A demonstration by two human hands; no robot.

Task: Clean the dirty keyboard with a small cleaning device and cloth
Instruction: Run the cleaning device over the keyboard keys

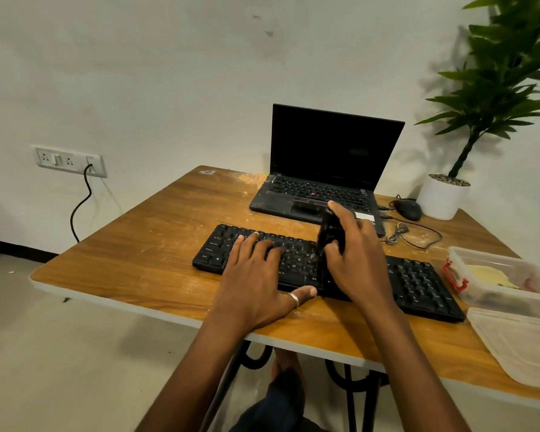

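Note:
A black keyboard [418,282] lies across the wooden table [144,260], angled down to the right. My left hand [256,275] rests flat on its left half, fingers spread over the keys and thumb at the front edge. My right hand [356,254] grips a small black cleaning device [326,235] held upright, its lower end down on the keys near the keyboard's middle. No cloth is visible.
An open black laptop [325,169] stands behind the keyboard. A mouse [409,209] with a coiled cable and a white potted plant [443,198] sit at the back right. Two clear plastic containers [493,275] occupy the right edge. A wall socket [69,160] has a cable plugged in.

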